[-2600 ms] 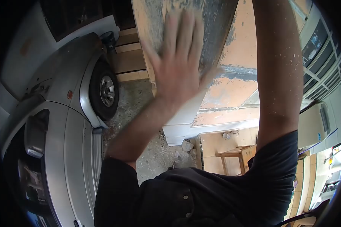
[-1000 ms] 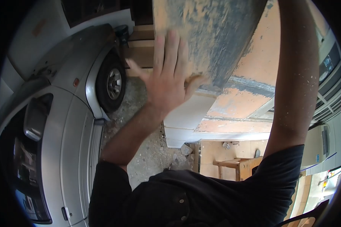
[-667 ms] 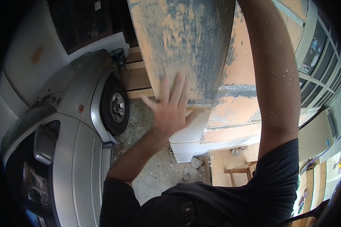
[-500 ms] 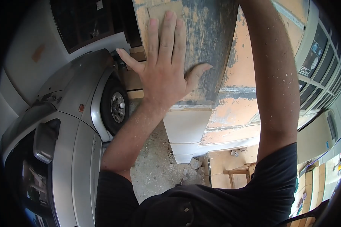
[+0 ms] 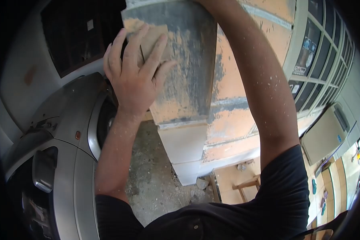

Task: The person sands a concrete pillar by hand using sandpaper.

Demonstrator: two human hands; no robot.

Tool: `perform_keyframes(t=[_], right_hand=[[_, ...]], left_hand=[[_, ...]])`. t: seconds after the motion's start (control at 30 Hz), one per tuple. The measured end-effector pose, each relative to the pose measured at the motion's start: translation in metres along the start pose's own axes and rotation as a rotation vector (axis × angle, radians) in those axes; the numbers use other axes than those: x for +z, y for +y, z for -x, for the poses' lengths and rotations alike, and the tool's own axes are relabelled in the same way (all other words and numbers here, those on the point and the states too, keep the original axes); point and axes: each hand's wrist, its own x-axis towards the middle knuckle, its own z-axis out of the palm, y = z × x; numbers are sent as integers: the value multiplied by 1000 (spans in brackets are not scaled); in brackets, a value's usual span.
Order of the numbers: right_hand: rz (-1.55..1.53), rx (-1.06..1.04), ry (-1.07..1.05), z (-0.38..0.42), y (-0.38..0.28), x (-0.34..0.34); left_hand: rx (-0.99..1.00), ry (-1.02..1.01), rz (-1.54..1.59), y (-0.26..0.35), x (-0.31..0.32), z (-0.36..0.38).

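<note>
My left hand [image 5: 134, 86] is raised at the left edge of a square pillar [image 5: 186, 76], its fingers apart and slightly bent. A flat tan piece [image 5: 159, 35] with straight edges lies against the pillar face, partly covered by my fingers. The index finger overlaps that piece in this view, and the thumb reaches across the pillar face. Dark grey and orange patches mottle the surface, with pale panels [image 5: 184, 144] below. My right arm [image 5: 264, 76], flecked with pale specks, stretches up past the top of the view; its hand is hidden beyond the frame.
A silver car [image 5: 64, 160] stands close on the left. Rubble [image 5: 202, 184] lies at the pillar's foot, near a wooden frame [image 5: 248, 184]. Patchy orange wall [image 5: 228, 120] and a barred window [image 5: 320, 48] are on the right, above a beige box-like unit [image 5: 326, 136].
My left hand has shifted left toward the pillar's edge, and its fingers have gone from stretched flat to bent. The camera view has turned, moving the pillar left and lower.
</note>
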Motion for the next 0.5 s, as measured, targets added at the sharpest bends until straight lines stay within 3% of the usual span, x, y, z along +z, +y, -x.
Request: perform_keyframes(t=[0.1,0.17,0.3,0.37,0.43,0.5], right_hand=[[-2,21,-43,-4,-2,-5],[-12,23,-58,-5,-3,-9],[-51,81,-86,-6,-4,-10],[-54,72,-84,-5,-4,-10],[-26,51,-92,-7,-3,-10],[-36,56,-96,-7,-3,-10]], left_hand=[[-62,-120,-125,17,-22,9],[-92,-489,-139,41,-26,42],[-32,-559,-215,60,-29,80],[-91,-587,-46,53,-30,58],[-135,-556,-5,47,-22,37],[-165,-381,42,42,-14,8]])
